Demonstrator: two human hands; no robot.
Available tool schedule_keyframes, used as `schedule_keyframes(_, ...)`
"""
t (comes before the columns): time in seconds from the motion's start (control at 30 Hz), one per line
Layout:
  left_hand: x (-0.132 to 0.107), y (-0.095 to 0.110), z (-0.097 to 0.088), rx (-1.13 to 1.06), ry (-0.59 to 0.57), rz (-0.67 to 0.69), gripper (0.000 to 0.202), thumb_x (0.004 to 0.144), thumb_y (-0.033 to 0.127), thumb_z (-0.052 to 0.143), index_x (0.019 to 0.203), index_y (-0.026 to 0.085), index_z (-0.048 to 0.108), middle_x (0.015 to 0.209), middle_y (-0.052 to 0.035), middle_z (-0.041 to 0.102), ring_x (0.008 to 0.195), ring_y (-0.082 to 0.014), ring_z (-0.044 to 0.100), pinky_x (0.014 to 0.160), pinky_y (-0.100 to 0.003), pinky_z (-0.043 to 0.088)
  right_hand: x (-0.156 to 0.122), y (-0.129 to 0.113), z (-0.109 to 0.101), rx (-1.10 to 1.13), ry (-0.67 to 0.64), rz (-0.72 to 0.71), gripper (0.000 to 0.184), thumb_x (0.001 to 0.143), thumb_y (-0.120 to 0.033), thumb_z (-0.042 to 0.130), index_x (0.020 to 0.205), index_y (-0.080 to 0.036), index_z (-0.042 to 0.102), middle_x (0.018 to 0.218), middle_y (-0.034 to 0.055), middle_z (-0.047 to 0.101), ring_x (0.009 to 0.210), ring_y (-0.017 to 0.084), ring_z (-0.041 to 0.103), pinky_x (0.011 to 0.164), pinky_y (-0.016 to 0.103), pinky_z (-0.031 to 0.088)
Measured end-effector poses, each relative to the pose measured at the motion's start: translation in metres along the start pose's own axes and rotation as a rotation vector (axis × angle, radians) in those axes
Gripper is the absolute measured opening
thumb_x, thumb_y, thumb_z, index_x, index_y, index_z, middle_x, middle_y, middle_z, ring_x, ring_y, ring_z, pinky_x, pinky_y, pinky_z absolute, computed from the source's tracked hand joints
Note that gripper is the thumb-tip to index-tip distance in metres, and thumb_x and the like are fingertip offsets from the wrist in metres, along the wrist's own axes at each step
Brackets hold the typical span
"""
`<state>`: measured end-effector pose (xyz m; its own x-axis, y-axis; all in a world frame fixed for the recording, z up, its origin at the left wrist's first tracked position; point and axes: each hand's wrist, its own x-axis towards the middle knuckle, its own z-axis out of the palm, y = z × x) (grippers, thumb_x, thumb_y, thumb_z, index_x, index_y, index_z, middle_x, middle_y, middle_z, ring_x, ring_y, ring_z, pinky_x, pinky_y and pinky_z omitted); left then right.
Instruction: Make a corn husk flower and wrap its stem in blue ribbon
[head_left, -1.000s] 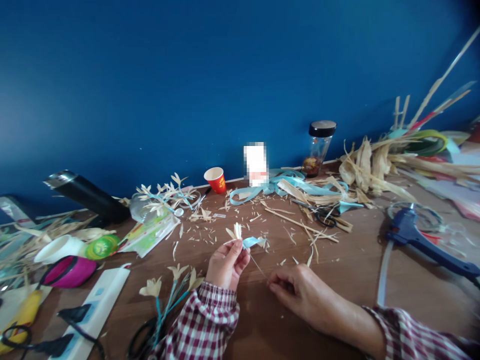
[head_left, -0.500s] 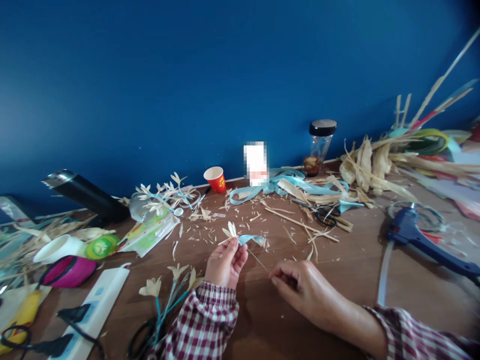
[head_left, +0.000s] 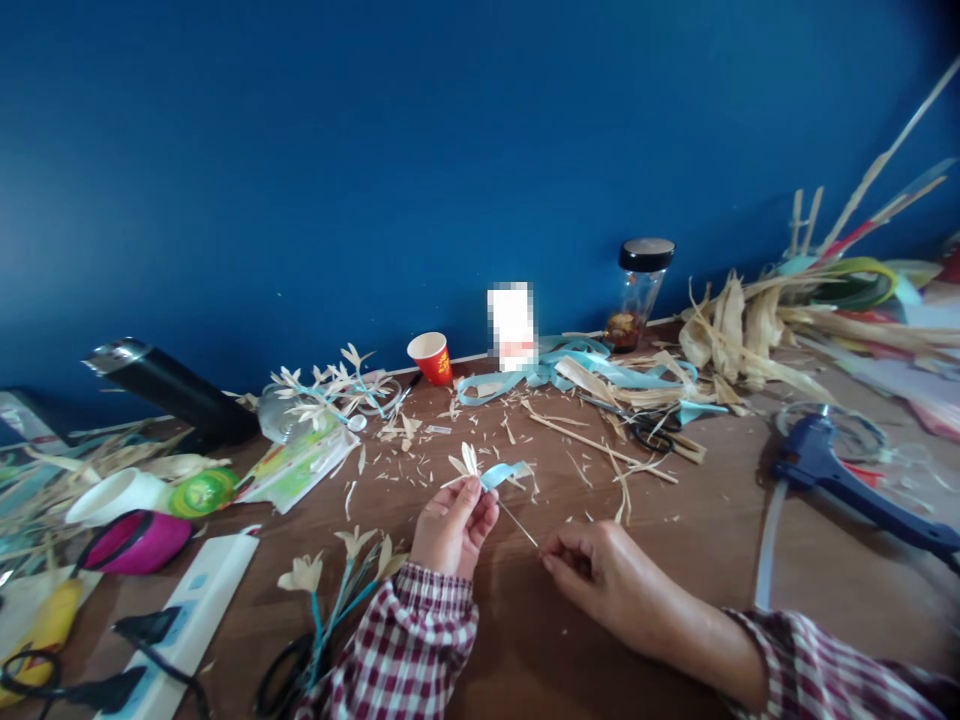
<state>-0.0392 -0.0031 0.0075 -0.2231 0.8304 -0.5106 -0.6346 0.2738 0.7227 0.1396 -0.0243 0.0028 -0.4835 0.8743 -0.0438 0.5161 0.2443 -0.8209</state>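
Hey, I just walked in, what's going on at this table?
A person in checked sleeves is working by hand at a brown table. The left hand pinches a pale flower, with a light blue strip sticking out beside it. A thin strand runs from there to the fingertips of the right hand. More blue-stemmed flowers lie near the left sleeve, and a blue glue gun lies off to the right.
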Motion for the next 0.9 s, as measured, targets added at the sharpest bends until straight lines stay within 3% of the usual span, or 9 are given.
schedule_keyframes(0.27,-0.0014,0.0001,0.001,-0.007,-0.019,-0.001,0.016,0.076,-0.002,0.058,0.071,0.012,0.062,0.061,-0.0019,0.067,0.059,-0.011,0.067,0.053,-0.017,0.056,0.0009,0.0037,0.0029,-0.039,0.002,0.0,0.019,0.079,-0.02,0.048,0.071,-0.016,0.065,0.056,-0.0016,0.056,0.05,0.009,0.044,0.047,0.02,0.029)
schedule_keyframes(0.63,0.0024,-0.006,-0.0019,-0.043,-0.065,0.048,0.016,0.062,0.005,0.075,0.068,0.012,0.063,0.059,-0.0002,0.065,0.058,-0.01,0.065,0.056,-0.017,0.055,0.0035,0.0019,0.0029,-0.074,-0.029,0.003,0.02,0.077,-0.017,0.047,0.066,-0.015,0.063,0.051,-0.0037,0.049,0.048,0.008,0.037,0.046,0.02,0.025)
schedule_keyframes(0.8,0.0037,-0.0076,-0.002,-0.06,-0.054,0.068,0.015,0.063,0.003,0.073,0.069,0.012,0.064,0.061,-0.0005,0.065,0.057,-0.0097,0.064,0.057,-0.017,0.055,0.0025,0.0008,0.0026,-0.064,-0.048,0.0,0.02,0.078,-0.017,0.048,0.068,-0.016,0.065,0.052,-0.0024,0.055,0.048,0.009,0.042,0.046,0.02,0.027)
schedule_keyframes(0.9,0.0044,-0.006,-0.0022,-0.053,-0.028,0.06,0.013,0.067,0.0,0.069,0.07,0.012,0.063,0.062,-0.0013,0.065,0.057,-0.0099,0.065,0.055,-0.017,0.056,0.0013,-0.0038,-0.0055,-0.021,-0.081,-0.014,0.018,0.081,-0.025,0.052,0.08,-0.018,0.069,0.064,0.0001,0.065,0.055,0.012,0.053,0.051,0.02,0.035)
